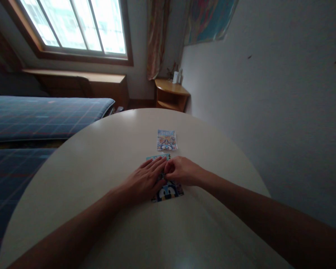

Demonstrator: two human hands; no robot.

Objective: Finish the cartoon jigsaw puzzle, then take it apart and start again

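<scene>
A colourful cartoon sheet with a blue dog face on its lower part lies flat on the round table. My left hand rests palm down across the sheet's left side, its fingers stretched out. Over the sheet's upper right, my right hand has thumb and forefinger pinched together, close to the left fingertips. What the pinch holds, if anything, is too small to make out. Both hands cover the middle of the sheet. Just beyond them lies a smaller printed packet with a similar cartoon picture.
The pale round table fills the foreground. To the left is a blue plaid mattress. A wooden corner shelf with small items stands behind the table, and a white wall runs along the right.
</scene>
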